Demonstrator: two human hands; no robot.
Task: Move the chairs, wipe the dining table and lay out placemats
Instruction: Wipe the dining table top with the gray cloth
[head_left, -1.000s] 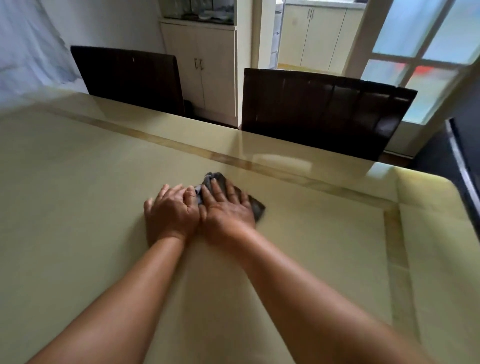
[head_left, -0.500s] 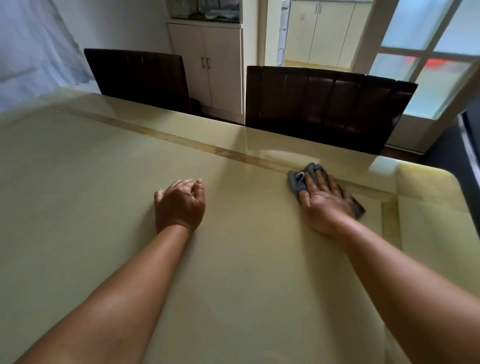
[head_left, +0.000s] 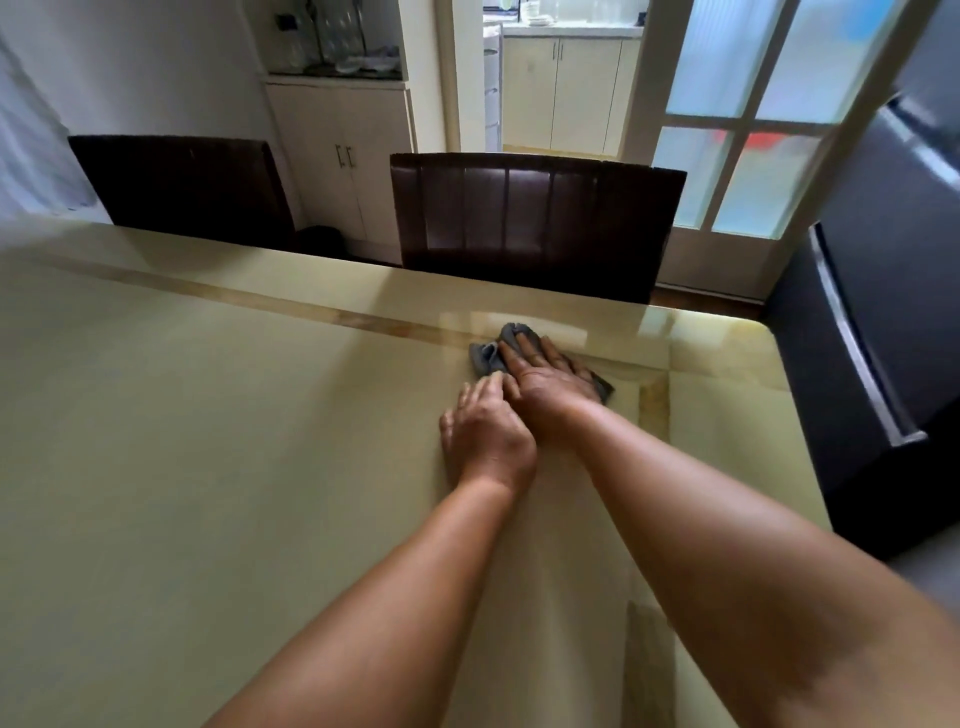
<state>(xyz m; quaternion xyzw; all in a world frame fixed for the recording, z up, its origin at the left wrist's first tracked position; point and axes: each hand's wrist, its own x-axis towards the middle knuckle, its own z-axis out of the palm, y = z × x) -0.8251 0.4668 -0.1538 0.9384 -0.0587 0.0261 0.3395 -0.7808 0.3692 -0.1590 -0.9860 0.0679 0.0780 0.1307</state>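
Wiping is under way at the far right corner of a glossy cream worktop (head_left: 218, 467), where a person's right hand (head_left: 545, 382) presses a crumpled grey cloth (head_left: 491, 353) flat against the surface. The fingers lie straight over the cloth, so the grip is a wide, flat palm and not a pinch; cloth edges show beyond the fingertips and past the little-finger side. The left hand (head_left: 485, 434) rests on the worktop just beside and slightly behind the right, touching it at the thumb side, its fingers loosely bent and holding nothing.

The cloth sits on the tan inlaid strip (head_left: 291, 304) that runs along the far edge, near where it meets the strip down the right side. Two dark chairs (head_left: 535, 218) stand at the far side, their backs rising above the table's edge; the left one (head_left: 182, 187) is partly cut off by the table. No placemats are in view.

Doing this step well likely means keeping the palm's weight even over the cloth, overlapping each pass, and working right out to the rounded corner and edge, where the sheen shows streaks readily. The bunched cloth may need refolding to offer a flat face. The left hand is best kept off wiped areas to avoid fresh prints.
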